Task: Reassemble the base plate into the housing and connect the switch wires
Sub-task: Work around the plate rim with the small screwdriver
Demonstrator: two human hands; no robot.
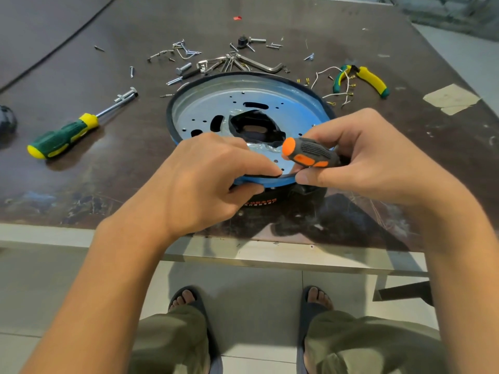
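Observation:
A round metal base plate (243,103) with a blue film and a black rim gasket sits on a black housing (270,199) near the table's front edge. My left hand (213,179) pinches the plate's near rim between fingers and thumb. An orange-and-black screwdriver (310,153) lies in my right hand (359,155), whose thumb presses the same rim just right of my left fingers. The screwdriver's shaft is hidden. Loose white switch wires (330,85) with yellow terminals lie behind the plate at the right.
A green-and-yellow screwdriver (64,136) lies at the left. Yellow-green pliers (370,79) rest at the right. Screws, bolts and hex keys (243,62) are scattered behind the plate. A taped patch (451,98) is at far right. The table edge (270,255) is just below my hands.

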